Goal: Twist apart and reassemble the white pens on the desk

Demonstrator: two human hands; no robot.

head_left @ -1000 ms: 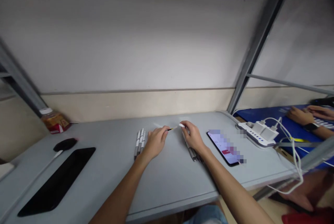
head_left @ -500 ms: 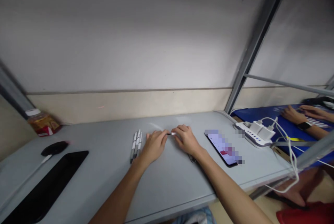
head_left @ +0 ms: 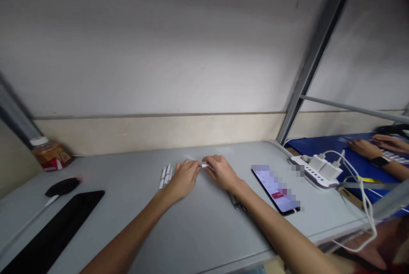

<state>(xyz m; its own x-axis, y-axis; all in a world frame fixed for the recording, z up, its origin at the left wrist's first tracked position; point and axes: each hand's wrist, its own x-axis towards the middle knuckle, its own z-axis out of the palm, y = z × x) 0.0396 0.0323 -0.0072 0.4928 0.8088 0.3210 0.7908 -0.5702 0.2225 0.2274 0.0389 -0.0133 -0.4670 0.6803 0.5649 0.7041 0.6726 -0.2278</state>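
My left hand (head_left: 183,177) and my right hand (head_left: 221,171) meet at the middle of the grey table (head_left: 198,227), fingers pinched on one thin white pen (head_left: 205,165) held between them. The gap between the hands is very small, so only a short piece of the pen shows. Three white pens (head_left: 165,176) lie side by side just left of my left hand. Further dark pens (head_left: 234,200) lie under my right forearm, partly hidden.
A phone (head_left: 276,188) with a lit screen lies to the right. A white power strip (head_left: 315,171) with chargers and cables sits beyond it. A black pad (head_left: 54,231), a black mouse (head_left: 62,186) and a jar (head_left: 51,154) are left. Another person's hands (head_left: 377,148) rest on the blue neighbouring table.
My hands have come together: a second ago a dark, yellow-tipped pen end and a white piece were apart, now they are joined between my fingers. The view has shifted slightly.
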